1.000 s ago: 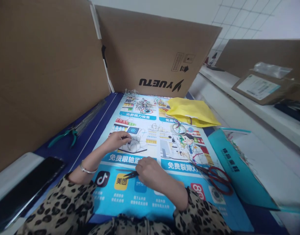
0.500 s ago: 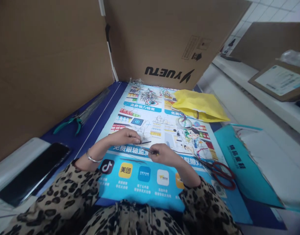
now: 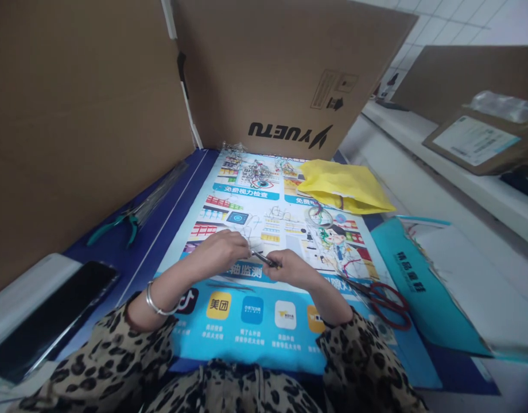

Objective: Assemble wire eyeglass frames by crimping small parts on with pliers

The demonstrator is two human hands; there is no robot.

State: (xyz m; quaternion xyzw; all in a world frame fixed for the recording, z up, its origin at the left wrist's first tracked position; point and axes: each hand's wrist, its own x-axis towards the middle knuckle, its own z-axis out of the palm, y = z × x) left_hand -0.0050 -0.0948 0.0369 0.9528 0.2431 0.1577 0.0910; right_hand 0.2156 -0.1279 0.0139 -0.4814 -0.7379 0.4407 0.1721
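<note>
Fingers of the right hand (image 3: 292, 269) grip a slim dark tool (image 3: 265, 259) above the printed poster (image 3: 290, 357), its tip reaching the left hand's (image 3: 223, 252) fingertips. The left fingers curl downward, and I cannot tell whether they pinch anything. Red-handled scissors (image 3: 373, 293) lie rightward, beside a teal packet (image 3: 412, 278).

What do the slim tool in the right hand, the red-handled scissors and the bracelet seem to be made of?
Slim tool: probably metal; the part beyond the right hand has a dark grey sheen.
Red-handled scissors: dark blades, probably steel; smooth-looking handles, perhaps plastic or coated metal.
Bracelet: apparently polished silvery metal, by its bright highlights.
</note>
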